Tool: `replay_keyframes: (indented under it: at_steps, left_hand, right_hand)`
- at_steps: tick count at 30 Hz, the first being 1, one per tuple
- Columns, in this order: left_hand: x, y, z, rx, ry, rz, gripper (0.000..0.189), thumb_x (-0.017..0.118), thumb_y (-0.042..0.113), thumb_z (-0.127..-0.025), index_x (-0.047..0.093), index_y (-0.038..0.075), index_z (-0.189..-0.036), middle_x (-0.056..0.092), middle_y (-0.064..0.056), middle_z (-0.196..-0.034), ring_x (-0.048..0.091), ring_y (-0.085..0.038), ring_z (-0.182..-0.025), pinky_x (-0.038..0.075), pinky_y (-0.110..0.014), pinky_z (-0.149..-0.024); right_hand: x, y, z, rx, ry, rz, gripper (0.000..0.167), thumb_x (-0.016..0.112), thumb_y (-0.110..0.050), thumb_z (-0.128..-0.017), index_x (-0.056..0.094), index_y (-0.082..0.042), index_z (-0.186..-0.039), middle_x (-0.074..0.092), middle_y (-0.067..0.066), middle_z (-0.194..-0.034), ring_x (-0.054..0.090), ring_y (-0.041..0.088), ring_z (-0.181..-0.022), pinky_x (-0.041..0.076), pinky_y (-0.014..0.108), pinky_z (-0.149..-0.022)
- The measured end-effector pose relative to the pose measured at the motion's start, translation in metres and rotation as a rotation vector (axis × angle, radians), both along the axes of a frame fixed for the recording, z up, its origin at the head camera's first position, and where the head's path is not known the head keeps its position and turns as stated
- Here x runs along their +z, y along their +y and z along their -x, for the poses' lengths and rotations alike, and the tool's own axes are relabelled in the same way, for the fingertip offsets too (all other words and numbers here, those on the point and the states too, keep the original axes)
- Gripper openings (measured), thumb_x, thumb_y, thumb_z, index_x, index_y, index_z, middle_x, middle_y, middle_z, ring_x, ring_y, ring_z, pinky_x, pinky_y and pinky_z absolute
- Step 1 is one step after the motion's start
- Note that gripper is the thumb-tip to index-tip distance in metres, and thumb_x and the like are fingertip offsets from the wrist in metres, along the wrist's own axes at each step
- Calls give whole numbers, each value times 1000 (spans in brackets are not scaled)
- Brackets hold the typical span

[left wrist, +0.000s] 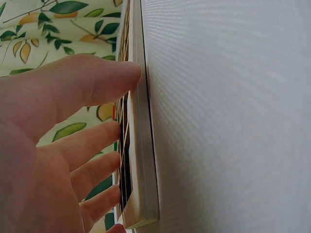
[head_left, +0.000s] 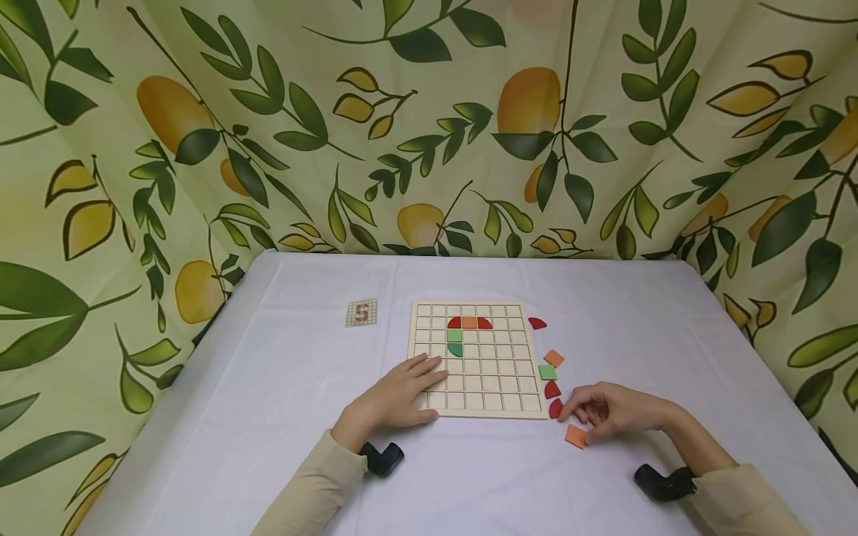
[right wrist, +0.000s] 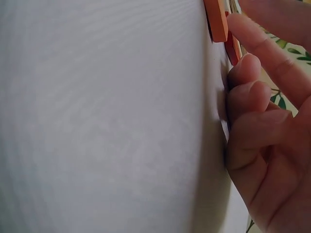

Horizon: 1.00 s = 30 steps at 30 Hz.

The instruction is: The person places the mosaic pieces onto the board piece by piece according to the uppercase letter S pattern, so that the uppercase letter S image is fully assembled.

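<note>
Here, the left hand [head_left: 402, 394] lies spread, gripping nothing, on the wooden board [head_left: 492, 383]; the right hand [head_left: 626, 409], loosely bent and holding nothing, is just beside an orange tile [head_left: 575, 437] and red piece [head_left: 555, 409] on the surface [head_left: 255, 387].

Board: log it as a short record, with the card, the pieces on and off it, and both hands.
board: on the white cloth
card: left of the board, apart from it
placed pieces: left red, orange, right red in a row; green square, then green quarter below left red
loose pieces: right of the board; three red, two orange, one green
left hand: spread, on the board's near left part
right hand: by the nearest loose orange; contact unclear
</note>
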<state>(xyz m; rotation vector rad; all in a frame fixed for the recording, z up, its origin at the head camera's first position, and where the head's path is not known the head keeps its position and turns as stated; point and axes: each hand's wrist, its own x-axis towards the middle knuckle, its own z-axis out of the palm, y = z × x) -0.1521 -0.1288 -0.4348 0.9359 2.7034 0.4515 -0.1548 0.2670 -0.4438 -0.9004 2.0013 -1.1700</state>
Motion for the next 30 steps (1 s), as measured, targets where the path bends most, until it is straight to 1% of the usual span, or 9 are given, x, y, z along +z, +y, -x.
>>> replay_keyframes:
  at_steps: [8, 17, 25, 30]
  left_hand:
    - [-2, 0, 0, 5, 0, -2, 64, 62, 34, -87, 43, 17, -145, 36, -6, -158, 28, -32, -149, 29, -50, -121]
    - [-1, 1, 1, 10, -14, -5, 64, 63, 34, -87, 43, 17, -145, 35, -6, -158, 27, -32, -149, 29, -50, -121]
    - [-2, 1, 0, 9, -7, 1, 64, 63, 35, -87, 43, 18, -145, 35, -6, -158, 27, -32, -149, 29, -49, -121]
    - [-1, 0, 0, 6, 1, 6, 63, 63, 35, -88, 44, 17, -145, 36, -6, -158, 27, -31, -149, 29, -49, -121]
  right_hand:
    - [1, 0, -1, 9, 23, -35, 29, 71, -7, -80, 69, -7, -109, 49, 17, -84, 46, 21, -69, 36, 19, -51]
    - [0, 0, -2, 10, -3, -8, 25, 69, -3, -81, 69, -5, -106, 46, 19, -84, 45, 22, -72, 35, 19, -51]
    - [0, -2, -3, 5, 23, -23, 22, 68, -3, -81, 70, -7, -102, 46, 18, -82, 47, 20, -71, 36, 19, -51]
    - [1, -3, -3, -9, 43, -33, 21, 70, -5, -80, 70, -7, -100, 46, 18, -80, 47, 19, -69, 36, 19, -51]
